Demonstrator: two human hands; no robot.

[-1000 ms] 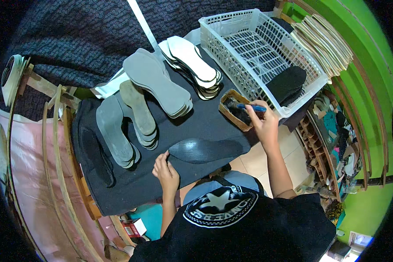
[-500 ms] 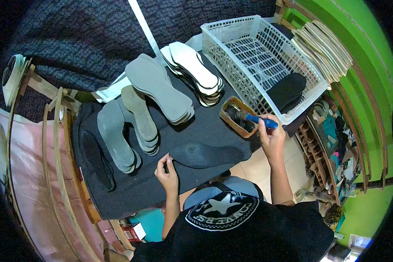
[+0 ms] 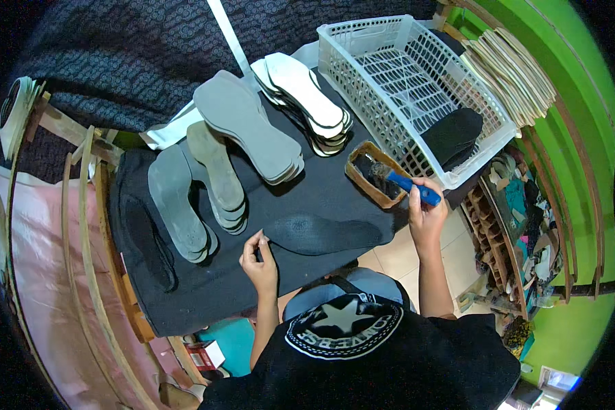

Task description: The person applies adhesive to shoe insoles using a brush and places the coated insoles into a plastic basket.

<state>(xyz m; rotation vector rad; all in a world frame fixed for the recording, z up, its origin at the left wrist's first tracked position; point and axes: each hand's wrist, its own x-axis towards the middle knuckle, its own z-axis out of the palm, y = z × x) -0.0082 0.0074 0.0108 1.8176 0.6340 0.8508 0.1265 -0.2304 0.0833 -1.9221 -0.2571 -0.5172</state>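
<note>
My right hand is closed around the blue handle of a flat brush. The brush slants down into a small brown-rimmed tub with dark stuff inside; how deep the bristles reach is hard to see. At the left end of a black shoe insole, my left hand pinches its tip between thumb and fingers. The insole lies flat along the near edge of the black-covered table, its broad right end near the table's right edge.
Grey insole stacks and a white-topped stack lie farther back. Black insoles rest at the left. Behind the tub stands a white plastic crate holding black pieces. Cream sheets are piled beyond it.
The brush has shifted slightly toward the near right end of the tub. My left hand still pinches the insole's tip. The whole view has tilted a little.
</note>
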